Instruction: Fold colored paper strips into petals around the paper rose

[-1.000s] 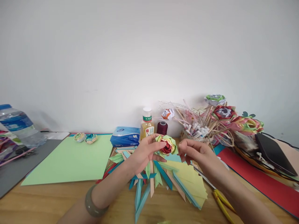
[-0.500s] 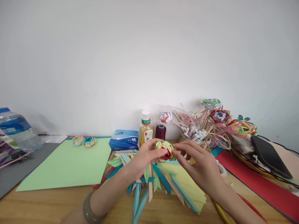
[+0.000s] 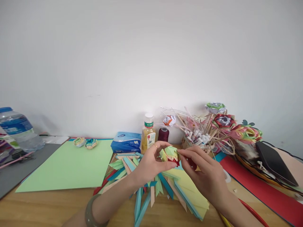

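Observation:
A folded paper flower (image 3: 170,154), pale green and yellow outside with red petals low at the front, is held up above the table. My left hand (image 3: 155,162) grips it from the left, thumb across the front and fingers behind. At its right side my right hand (image 3: 201,167) pinches the edge of a pale green petal between thumb and forefinger. Beneath both hands, folded paper strips (image 3: 139,201) in blue, peach and green lie in a fanned pile, partly hidden by my left forearm.
Behind stand a blue tissue pack (image 3: 126,142), a drink bottle (image 3: 148,132) and a dark thread spool (image 3: 163,135). Finished paper flowers (image 3: 223,120) rise at the back right. Green paper (image 3: 68,167) lies left, carrying two small paper flowers (image 3: 91,143). Red paper (image 3: 260,186) lies right.
The paper flower has been tipped, so its red centre now faces lower and more green outer petals show. My right fingers have closed on a petal edge.

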The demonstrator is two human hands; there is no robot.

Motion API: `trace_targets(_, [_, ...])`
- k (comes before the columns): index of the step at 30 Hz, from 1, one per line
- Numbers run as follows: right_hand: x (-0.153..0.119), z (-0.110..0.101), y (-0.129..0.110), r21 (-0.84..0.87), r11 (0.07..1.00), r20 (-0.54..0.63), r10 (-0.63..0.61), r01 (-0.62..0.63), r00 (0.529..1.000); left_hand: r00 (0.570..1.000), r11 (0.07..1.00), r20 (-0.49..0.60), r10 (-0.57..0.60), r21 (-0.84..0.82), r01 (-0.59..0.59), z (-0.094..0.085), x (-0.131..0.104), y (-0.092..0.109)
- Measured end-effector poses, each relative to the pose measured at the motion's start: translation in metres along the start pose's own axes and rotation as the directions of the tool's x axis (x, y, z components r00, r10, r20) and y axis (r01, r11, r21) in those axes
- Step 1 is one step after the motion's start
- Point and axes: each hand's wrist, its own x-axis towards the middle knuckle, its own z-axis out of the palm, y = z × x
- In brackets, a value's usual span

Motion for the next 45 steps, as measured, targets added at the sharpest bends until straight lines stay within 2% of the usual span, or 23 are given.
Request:
trace_targets(4, [0.004,-0.003,0.0,0.087,0.994,-0.003,0.062,-0.061,0.998,0.998,0.992,0.047,0.047,0.117,-0.052,-0.004,0.0,0.0])
trace_targets(7, [0.006,-0.005,0.002,0.083,0.996,-0.052,0.05,-0.046,0.997,0.993,0.996,0.108,-0.055,0.081,0.046,-0.009,0.003,0.0])
trace_targets(10, [0.003,-0.005,0.006,0.059,0.997,-0.063,-0.049,0.052,0.997,0.97,0.969,0.064,-0.235,0.095,0.228,-0.013,0.005,0.0])
trace_targets(12, [-0.001,-0.005,0.01,0.043,0.989,-0.028,-0.139,0.14,0.99,0.943,0.945,0.095,-0.319,0.109,0.308,-0.014,0.005,0.001])
trace_targets(15, [-0.004,-0.007,0.017,0.024,0.964,0.066,-0.266,0.265,0.962,0.927,0.943,0.176,-0.331,0.048,0.328,-0.014,0.004,0.004])
trace_targets(18, [-0.003,-0.008,0.02,0.035,0.946,0.146,-0.324,0.323,0.935,0.936,0.945,0.149,-0.318,-0.022,0.325,-0.013,0.003,0.007])
trace_targets(21, [0.002,-0.008,0.015,0.04,0.966,0.094,-0.257,0.255,0.962,0.953,0.95,0.116,-0.281,-0.109,0.294,-0.011,0.003,0.008])
trace_targets(24, [0.005,-0.007,0.007,0.041,0.993,-0.026,-0.106,0.107,0.994,0.979,0.968,0.047,-0.2,-0.146,0.205,-0.007,0.003,0.008])
trace_targets(25, [0.006,-0.007,0.005,0.054,0.997,-0.028,-0.057,0.059,0.998,0.984,0.973,0.021,-0.179,-0.144,0.18,-0.006,0.003,0.008])
trace_targets(30, [0.006,-0.006,-0.001,0.096,0.993,0.097,0.064,-0.074,0.993,0.991,0.99,-0.096,-0.092,-0.116,0.08,0.0,0.001,0.007])
trace_targets(36, [0.003,-0.004,-0.006,0.084,0.992,0.091,0.082,-0.089,0.993,0.992,0.998,-0.126,-0.022,-0.067,0.014,0.003,0.0,0.0])
trace_targets(40, [0.002,-0.004,-0.009,0.126,0.987,0.091,0.087,-0.099,0.992,0.984,0.996,-0.162,0.077,-0.031,-0.083,0.005,-0.002,-0.005])
trace_targets(45, [0.007,-0.007,-0.007,0.232,0.924,0.214,0.258,-0.306,0.942,0.975,0.988,-0.159,0.155,0.003,-0.157,0.008,-0.004,-0.006])
